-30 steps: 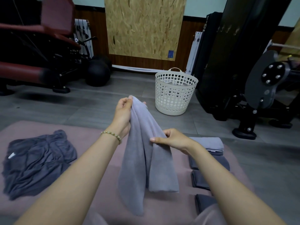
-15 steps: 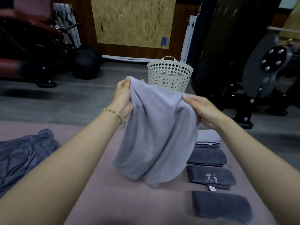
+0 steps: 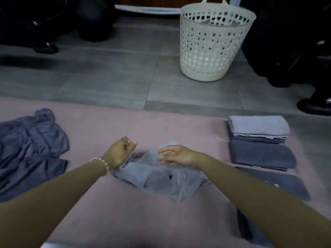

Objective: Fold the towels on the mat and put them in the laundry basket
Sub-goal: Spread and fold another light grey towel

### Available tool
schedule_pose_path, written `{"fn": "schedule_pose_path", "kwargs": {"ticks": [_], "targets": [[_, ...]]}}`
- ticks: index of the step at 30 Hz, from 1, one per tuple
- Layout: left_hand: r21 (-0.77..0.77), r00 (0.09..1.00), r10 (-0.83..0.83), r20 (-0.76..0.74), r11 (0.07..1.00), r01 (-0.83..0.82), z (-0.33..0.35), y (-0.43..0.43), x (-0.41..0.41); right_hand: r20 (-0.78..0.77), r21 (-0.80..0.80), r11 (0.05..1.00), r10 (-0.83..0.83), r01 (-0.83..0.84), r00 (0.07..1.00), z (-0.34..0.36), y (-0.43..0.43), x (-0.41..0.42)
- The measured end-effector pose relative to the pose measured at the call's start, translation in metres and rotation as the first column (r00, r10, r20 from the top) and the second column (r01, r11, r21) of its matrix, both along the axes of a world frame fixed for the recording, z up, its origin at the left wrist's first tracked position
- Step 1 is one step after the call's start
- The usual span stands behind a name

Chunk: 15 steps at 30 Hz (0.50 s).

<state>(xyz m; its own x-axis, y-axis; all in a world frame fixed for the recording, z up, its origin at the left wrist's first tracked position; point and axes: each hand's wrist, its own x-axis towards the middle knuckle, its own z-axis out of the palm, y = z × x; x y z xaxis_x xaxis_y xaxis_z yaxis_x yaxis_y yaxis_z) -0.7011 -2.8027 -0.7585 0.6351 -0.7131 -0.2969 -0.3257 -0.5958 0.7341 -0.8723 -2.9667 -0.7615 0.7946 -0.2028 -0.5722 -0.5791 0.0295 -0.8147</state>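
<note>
a pink mat (image 3: 161,122) lies on a grey tile floor (image 3: 107,77), and the white basket (image 3: 206,65) stands on the floor beyond it. the light grey towel (image 3: 161,178) is on the middle of the mat, crumpled in a loose heap. the left hand (image 3: 120,152) is clenched at the towel's left edge, and no cloth shows between its fingers. the right hand (image 3: 176,155) is over the heap with relaxed fingers and grasps nothing. folded towels (image 3: 259,127) lie in a row at the right side of the mat, and a dark cloth (image 3: 30,149) lies unfolded at the left.

i judge the towel soft, light and limp; it will not keep a shape alone. it is best to pinch two corners of one edge, pull it flat, then fold.

half a second ago both hands held this towel up in the air in front of the basket. now it is down on the mat and released, and the view looks lower.
</note>
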Motion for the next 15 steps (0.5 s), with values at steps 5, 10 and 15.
{"fn": "schedule_pose_path", "kwargs": {"ticks": [5, 10, 15], "targets": [[0.097, 0.997, -0.074, -0.008, 0.993, 0.074, -0.083, 0.007, 0.018, -0.011, -0.1, 0.988, -0.122, 0.12, 0.993, -0.082, -0.014, -0.01], [0.065, 0.997, -0.079, -0.004, 0.995, 0.079, -0.124, -0.006, 0.019, 0.145, -0.15, 0.964, -0.196, 0.217, 0.97, -0.103, -0.007, -0.042], [0.112, 0.973, -0.215, -0.08, 0.968, 0.223, -0.134, -0.006, -0.002, 0.093, -0.084, 0.996, -0.026, 0.033, 0.995, -0.095, 0.017, -0.077]]}}
